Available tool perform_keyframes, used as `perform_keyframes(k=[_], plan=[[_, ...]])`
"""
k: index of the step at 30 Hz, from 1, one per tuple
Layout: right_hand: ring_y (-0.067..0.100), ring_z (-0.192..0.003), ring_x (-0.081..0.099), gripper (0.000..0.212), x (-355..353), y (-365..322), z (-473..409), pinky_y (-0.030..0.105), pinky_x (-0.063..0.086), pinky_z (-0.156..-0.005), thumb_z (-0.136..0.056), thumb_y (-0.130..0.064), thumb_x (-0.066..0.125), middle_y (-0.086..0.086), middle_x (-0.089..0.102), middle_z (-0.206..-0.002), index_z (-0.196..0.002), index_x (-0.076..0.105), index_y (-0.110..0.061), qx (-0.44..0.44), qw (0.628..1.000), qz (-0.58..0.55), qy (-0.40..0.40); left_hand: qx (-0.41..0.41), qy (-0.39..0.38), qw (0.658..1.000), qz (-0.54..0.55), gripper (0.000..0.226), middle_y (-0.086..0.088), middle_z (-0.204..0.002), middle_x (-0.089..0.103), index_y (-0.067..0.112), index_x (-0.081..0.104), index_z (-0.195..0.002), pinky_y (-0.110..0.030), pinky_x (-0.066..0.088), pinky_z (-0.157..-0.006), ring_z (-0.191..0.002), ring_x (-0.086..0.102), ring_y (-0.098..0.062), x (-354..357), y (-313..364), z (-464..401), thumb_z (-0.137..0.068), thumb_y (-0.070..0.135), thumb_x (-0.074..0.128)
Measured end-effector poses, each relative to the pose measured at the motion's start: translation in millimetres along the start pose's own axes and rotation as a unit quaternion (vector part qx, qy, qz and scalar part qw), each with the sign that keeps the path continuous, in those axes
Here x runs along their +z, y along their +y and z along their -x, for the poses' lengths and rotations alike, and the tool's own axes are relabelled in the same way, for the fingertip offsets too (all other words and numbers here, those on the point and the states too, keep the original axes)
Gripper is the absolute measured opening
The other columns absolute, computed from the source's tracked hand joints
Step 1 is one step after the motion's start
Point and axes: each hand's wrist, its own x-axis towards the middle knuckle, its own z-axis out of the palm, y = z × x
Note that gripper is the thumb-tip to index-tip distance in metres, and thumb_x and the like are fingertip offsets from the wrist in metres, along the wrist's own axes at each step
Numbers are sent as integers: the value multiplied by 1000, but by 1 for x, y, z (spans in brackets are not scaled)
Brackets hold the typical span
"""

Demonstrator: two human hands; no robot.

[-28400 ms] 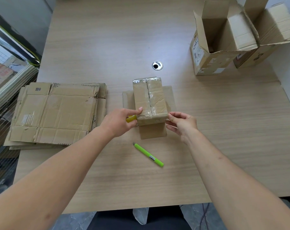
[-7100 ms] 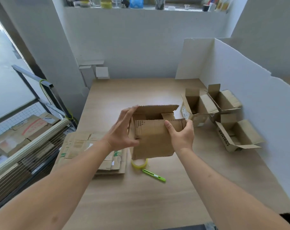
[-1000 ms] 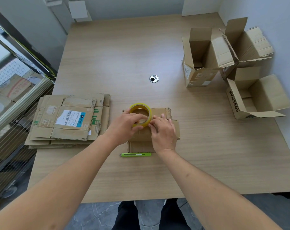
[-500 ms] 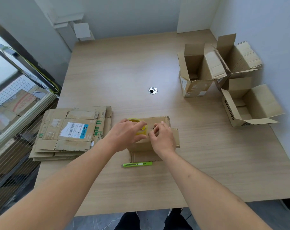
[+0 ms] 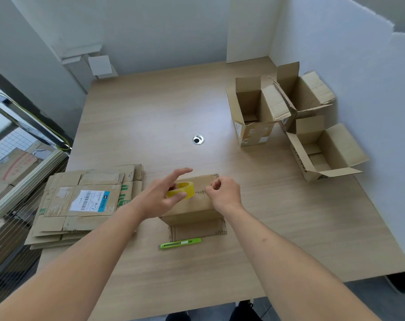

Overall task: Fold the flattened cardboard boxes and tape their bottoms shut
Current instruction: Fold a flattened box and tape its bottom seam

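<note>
Since half a second ago your left hand (image 5: pixel 161 200) has lifted the tape roll (image 5: pixel 181 190) slightly off the box (image 5: pixel 196 205) at frame centre, forefinger now stretched out, thumb and other fingers gripping the roll. Your right hand (image 5: pixel 223 193) pinches near the roll, probably the tape's free end, though the strip itself is too faint to see. You appear to be starting the bottom seam. Next, pull out a length and press it along the closed flaps. Flattened boxes (image 5: pixel 81 202) wait centre-left, the green cutter (image 5: pixel 180 243) just below the box.
</note>
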Motion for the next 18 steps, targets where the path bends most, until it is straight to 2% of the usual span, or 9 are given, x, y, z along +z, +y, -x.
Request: perform_keyframes(k=[3,5,8,10,12,15,18], plan=[[17,-71,59,19,-16,5,-4,27,41,-61,-77,-19,72,-2,66,-72,-66,57,-17,32,999,-15,12,-6,7,1000,-5,69,3,-71,48,59,36,-151,-25,43,-69,-64,43,-11,3,7,-13,-99,30,70],[17,-68,57,20,-27,11,-8,26,39,-60,-77,-19,73,-2,65,-70,-64,57,-16,52,998,-25,22,-20,10,1000,-10,71,-3,-75,58,65,34,-149,-30,49,-74,-66,48,-15,8,11,-22,-94,42,74],[19,-68,62,23,-39,22,-11,28,46,-63,-74,-21,74,-1,67,-66,-61,56,-18,80,996,-43,20,-36,10,999,-26,77,-11,-104,71,70,31,-147,-43,56,-86,-77,58,-24,20,12,-34,-81,71,71],[24,-70,72,24,-43,31,-12,38,60,-70,-69,-23,74,4,71,-65,-57,53,-19,100,992,-73,19,-34,14,999,-33,77,-2,-83,63,70,33,-147,-43,56,-81,-70,52,-19,26,15,-36,-80,72,72],[26,-69,76,27,-47,38,-12,42,64,-72,-74,-15,72,8,71,-66,-58,50,-17,124,985,-119,21,-16,16,999,-30,73,2,-67,47,67,35,-148,-39,50,-72,-64,44,-18,29,16,-34,-87,61,74],[24,-68,76,24,-50,43,-13,29,62,-60,-86,-5,67,13,71,-75,-70,51,-12,153,972,-178,-3,-4,12,999,-47,69,-8,-67,49,64,34,-150,-42,48,-69,-64,45,-23,29,19,-32,-89,64,66],[28,-63,76,15,-48,45,-16,42,65,-74,-89,-7,65,16,75,-75,-81,52,-10,182,959,-218,-26,-13,21,999,-42,70,-5,-65,48,62,36,-150,-39,47,-67,-60,41,-15,29,21,-33,-86,67,63]])
